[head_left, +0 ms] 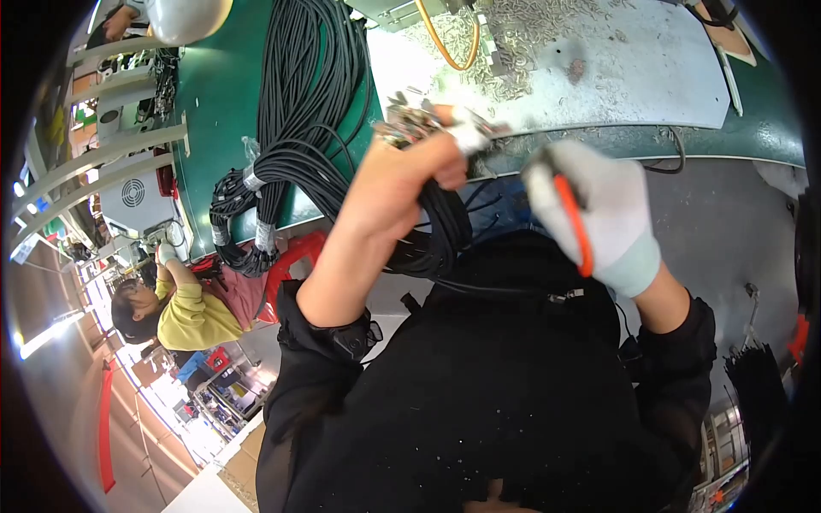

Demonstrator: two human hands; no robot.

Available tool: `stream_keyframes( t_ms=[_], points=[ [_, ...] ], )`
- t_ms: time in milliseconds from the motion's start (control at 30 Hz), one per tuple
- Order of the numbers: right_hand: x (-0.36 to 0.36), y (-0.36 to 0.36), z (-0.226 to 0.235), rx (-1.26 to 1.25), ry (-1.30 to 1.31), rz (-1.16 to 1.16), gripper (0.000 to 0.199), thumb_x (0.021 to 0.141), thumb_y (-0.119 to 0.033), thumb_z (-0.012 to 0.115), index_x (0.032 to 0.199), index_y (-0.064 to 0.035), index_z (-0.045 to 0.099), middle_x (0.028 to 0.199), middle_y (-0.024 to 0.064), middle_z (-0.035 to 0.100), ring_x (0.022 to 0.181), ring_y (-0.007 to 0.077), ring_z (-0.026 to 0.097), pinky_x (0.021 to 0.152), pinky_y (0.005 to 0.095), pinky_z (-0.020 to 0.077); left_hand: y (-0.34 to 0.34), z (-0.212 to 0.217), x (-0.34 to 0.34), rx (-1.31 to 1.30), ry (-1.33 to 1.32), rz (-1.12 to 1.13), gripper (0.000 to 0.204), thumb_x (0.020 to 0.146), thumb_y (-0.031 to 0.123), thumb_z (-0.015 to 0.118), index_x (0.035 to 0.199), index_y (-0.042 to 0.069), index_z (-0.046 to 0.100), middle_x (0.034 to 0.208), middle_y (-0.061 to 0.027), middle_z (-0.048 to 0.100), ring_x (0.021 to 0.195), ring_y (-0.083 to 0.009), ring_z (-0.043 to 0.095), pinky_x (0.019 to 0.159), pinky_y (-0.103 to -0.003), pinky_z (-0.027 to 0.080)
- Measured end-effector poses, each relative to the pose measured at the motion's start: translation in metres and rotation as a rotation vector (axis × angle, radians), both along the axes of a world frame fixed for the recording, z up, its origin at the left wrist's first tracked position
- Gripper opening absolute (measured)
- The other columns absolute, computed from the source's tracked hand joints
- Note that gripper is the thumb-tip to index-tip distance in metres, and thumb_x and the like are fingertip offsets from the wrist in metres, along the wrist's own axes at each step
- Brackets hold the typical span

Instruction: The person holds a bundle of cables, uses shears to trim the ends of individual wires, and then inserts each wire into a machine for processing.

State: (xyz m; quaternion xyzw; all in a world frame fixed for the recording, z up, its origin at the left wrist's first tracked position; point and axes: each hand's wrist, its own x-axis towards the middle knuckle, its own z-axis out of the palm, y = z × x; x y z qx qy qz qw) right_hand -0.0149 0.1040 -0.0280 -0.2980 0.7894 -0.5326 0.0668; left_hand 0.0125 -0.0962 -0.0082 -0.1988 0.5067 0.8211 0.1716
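A: Where are the black cables (pixel 445 227)?

B: They hang in a thick loop over the near edge of the green tabletop (pixel 214 94), down by the person's lap. Their cable ends (pixel 402 124) rise in a bunch above the left hand (pixel 389 179).

A: Why hold them up like that?

B: Probably to keep the tips together and within reach of the other hand, over the white board (pixel 633 94). That board seems placed to catch the small metal bits (pixel 513 51) scattered across it.

A: And the long cable bundle (pixel 299 77) farther back?

B: It lies along the tabletop, bound by pale wraps (pixel 252 178), likely so the strands don't tangle.

A: How do the 2 hands stand?

B: The left is closed around the bunch, thumb toward the tips. The right hand (pixel 603 205), in a white glove, is curled around an orange-handled tool (pixel 571 222), apart from the bunch. Blur hides the tool's working end, so I can't tell whether it is spread or closed.
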Motion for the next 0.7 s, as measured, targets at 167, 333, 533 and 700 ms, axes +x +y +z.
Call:
stream_keyframes(
  t_ms=[167,333,533,700],
  points=[
    [-0.054,-0.001,0.021,0.022,-0.316,-0.09,0.022,0.085,-0.02,0.058,0.075,-0.0006,0.056,0.054,0.0068,0.052,0.048,0.0114,0.055,0.043,0.0227,0.0403,-0.024,-0.014,-0.038,0.124,0.078,0.089,0.014,0.084,0.006,0.06,0.096,0.002,0.055,0.071,0.0003,0.049,0.058,-0.0071,0.041,0.052,-0.023,0.035],
    [-0.099,-0.02,0.013,-0.056,-0.479,0.065,0.029,0.086,-0.025,0.057,0.074,0.0006,0.054,0.051,0.0013,0.048,0.041,0.0079,0.05,0.04,0.0213,0.0387,-0.02,-0.021,-0.068,0.104,0.122,0.026,0.015,0.082,0.006,0.063,0.095,0.003,0.055,0.071,-0.0008,0.051,0.058,-0.0081,0.043,0.052,-0.025,0.037],
    [-0.112,-0.029,0.016,-0.108,-0.526,0.114,0.032,0.085,-0.028,0.058,0.072,0.0007,0.054,0.05,0.0033,0.051,0.041,0.0097,0.052,0.04,0.0222,0.0405,-0.03,-0.024,-0.078,-0.096,0.147,-0.038,0.021,0.079,0.012,0.07,0.093,0.003,0.058,0.073,-0.001,0.055,0.061,-0.009,0.049,0.056,-0.025,0.042],
    [-0.116,-0.032,0.012,-0.117,-0.541,0.136,0.033,0.085,-0.029,0.058,0.071,0.001,0.054,0.051,0.0046,0.053,0.042,0.0108,0.053,0.04,0.0235,0.0414,-0.031,-0.008,-0.085,-0.417,0.238,-0.106,0.034,0.071,0.022,0.079,0.092,0.003,0.06,0.078,-0.001,0.06,0.067,-0.0089,0.055,0.062,-0.024,0.047]
  ],
)
